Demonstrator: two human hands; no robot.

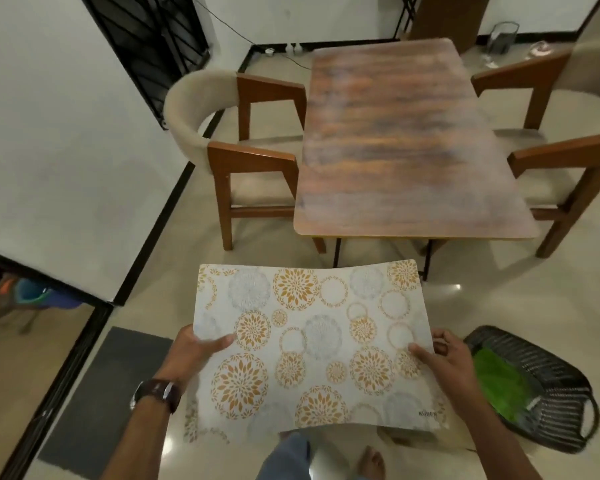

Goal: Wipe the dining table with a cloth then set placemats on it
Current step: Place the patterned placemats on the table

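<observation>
I hold a placemat point(312, 344), white with gold and grey flower rings, flat in the air over the floor, near side of the bench point(409, 143) and well apart from it. My left hand point(201, 348) pinches its left edge, thumb on top and fingers beneath; my right hand point(444, 355) pinches the right edge the same way. A second patterned edge shows under the near left corner, so I may be carrying more than one mat, though I cannot tell. The wooden bench top ahead carries no mat. I judge the wiping done and the setting step just begun. Next I must step forward and lay the mat flat and square to a bench edge, before a chair point(243, 140). A dark basket point(548, 386) holding a green cloth point(496, 386) sits on the floor at my right; a grey doormat point(108, 386) lies left.
</observation>
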